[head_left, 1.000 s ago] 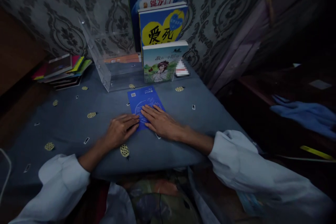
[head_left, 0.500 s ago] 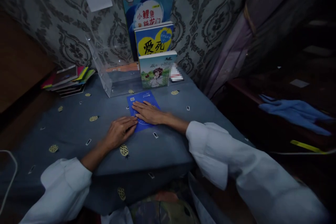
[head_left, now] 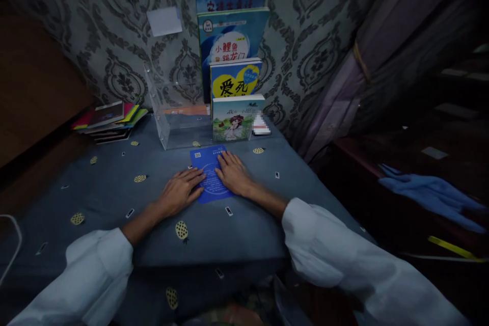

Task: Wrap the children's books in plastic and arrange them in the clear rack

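A table [head_left: 95, 188] under a grey-blue cloth with small yellow spots carries a blue paper [head_left: 209, 181] lying flat in its middle, just on the near side of some standing books [head_left: 237, 117]. The left hand [head_left: 179, 191] and the right hand [head_left: 234, 175] both rest on the paper with fingers stretched flat, gripping nothing. A clear plastic stand [head_left: 179, 122] is left of the books and a pile of coloured books [head_left: 110, 119] lies at the far left, while the far wall [head_left: 95, 35] has grey patterned paper with a white note [head_left: 165, 20] and a purple curtain [head_left: 367, 61] hangs at the right.
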A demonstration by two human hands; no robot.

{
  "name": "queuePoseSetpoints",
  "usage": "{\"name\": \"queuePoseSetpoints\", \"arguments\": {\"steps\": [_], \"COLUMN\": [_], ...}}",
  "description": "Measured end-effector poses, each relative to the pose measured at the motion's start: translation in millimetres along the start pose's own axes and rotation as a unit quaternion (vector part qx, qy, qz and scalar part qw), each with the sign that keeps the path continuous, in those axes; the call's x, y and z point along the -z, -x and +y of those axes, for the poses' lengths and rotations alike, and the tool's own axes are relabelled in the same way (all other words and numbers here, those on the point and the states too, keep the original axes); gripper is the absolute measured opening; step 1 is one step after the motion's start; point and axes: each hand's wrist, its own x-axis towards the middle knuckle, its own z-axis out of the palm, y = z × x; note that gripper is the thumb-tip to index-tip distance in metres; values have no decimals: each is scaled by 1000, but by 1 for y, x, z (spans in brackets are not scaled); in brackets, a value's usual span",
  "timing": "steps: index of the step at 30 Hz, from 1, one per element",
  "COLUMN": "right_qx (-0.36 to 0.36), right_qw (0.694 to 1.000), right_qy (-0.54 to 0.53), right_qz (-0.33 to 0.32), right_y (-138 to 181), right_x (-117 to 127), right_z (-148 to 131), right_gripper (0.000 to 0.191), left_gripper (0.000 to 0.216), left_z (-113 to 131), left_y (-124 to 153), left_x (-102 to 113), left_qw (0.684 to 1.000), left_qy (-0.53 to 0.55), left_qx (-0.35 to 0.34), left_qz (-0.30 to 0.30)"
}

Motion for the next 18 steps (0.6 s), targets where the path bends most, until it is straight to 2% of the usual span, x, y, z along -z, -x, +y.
{"name": "queuePoseSetpoints", "arguments": {"steps": [5,8,11,14,18], "right_qx": [7,3,7,11,9], "right_qw": [1000,1000,1000,1000,999], "right_qy": [7,1,-9,-19,-39], "right_qz": [-2,6,12,7,-3], "right_y": [17,18,17,16,17], "right_x": [1,0,0,1,3], "right_z": [-2,0,2,4,8], "right_gripper": [57,56,55,54,55], "left_gripper": [49,50,48,47,59], "left_z": [-20,-30,-36,-42,-48], "left_y": [-39,-57,-65,-73,-94], "left_x": [-4,-8,-9,-3,11], "left_qw": [997,994,994,993,985], "left_qy": [-20,-25,-26,-38,-58], "left_qx": [70,104,107,110,148], "left_qz": [-36,-30,-12,-14,-62]}}
